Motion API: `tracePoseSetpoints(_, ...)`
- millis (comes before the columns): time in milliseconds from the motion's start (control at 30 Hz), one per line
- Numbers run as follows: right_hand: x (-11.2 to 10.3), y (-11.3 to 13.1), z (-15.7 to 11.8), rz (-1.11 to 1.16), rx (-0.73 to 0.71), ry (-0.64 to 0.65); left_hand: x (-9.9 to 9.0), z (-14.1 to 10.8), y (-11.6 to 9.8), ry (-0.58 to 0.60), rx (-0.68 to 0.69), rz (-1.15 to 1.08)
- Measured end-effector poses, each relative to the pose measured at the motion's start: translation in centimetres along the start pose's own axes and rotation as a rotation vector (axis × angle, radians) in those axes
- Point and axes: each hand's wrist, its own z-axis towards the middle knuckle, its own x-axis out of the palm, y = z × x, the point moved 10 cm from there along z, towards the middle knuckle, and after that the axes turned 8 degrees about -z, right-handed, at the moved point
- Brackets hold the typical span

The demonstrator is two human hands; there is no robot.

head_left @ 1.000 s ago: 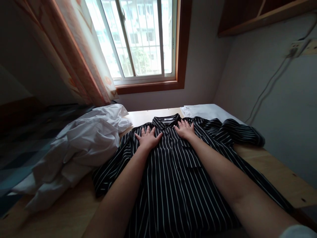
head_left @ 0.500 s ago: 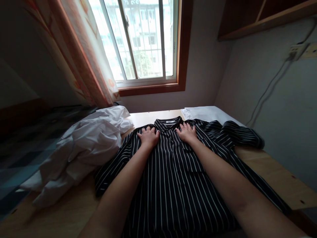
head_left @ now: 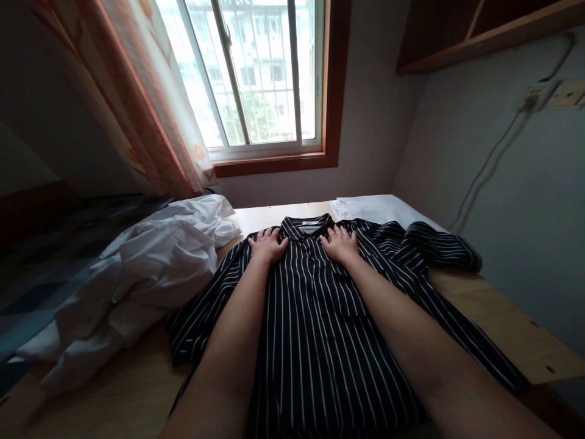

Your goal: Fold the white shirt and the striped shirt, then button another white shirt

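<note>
A black shirt with white stripes (head_left: 311,317) lies spread out on a wooden table (head_left: 498,311), its collar (head_left: 306,227) at the far end. My left hand (head_left: 268,245) rests flat on the shirt's left shoulder area, fingers spread and pointing away from me. On the other side of the collar, my right hand (head_left: 340,244) lies on the cloth with its fingers apart. Neither hand grips the fabric. The right-side sleeve (head_left: 443,246) is bunched near the table's right edge. My forearms cover parts of the shirt front.
A crumpled white cloth (head_left: 155,262) is heaped on the left of the table. Flat white fabric (head_left: 379,208) lies at the back right. Behind stand a window (head_left: 260,79) and a curtain (head_left: 150,110). A cord (head_left: 484,164) hangs on the right wall.
My left hand has slid slightly left and away from me on the shirt. My right hand stays almost in place on the cloth. The whole view has shifted a little.
</note>
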Motion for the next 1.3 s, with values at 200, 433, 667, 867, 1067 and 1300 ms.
tracePoseSetpoints(200, 0.0, 0.1, 0.1, -0.008, 0.005, -0.004, 0.3, 1.3, 1.2, 0.044, 0.03, 0.002)
tracePoseSetpoints(433, 0.1, 0.5, 1.1, -0.015, -0.002, 0.001, -2.5, -0.6, 0.9, -0.243, 0.019, 0.013)
tracePoseSetpoints(667, 0.2, 1.0, 2.3, -0.02, -0.032, 0.022, -1.4, -0.7, 1.2, -0.164, 0.007, 0.022)
tracePoseSetpoints(867, 0.1, 1.3, 3.2, 0.0, -0.03, 0.002, 0.4, 0.8, 1.8, 0.027, 0.007, 0.022)
tracePoseSetpoints(1067, 0.1, 1.4, 3.8, 0.005, -0.023, 0.004, -0.4, 0.6, 1.5, -0.044, -0.045, -0.009)
tracePoseSetpoints(1300, -0.6, 1.4, 3.4, 0.009, -0.021, -0.084, -3.7, -0.9, 0.0, -0.353, 0.147, -0.131)
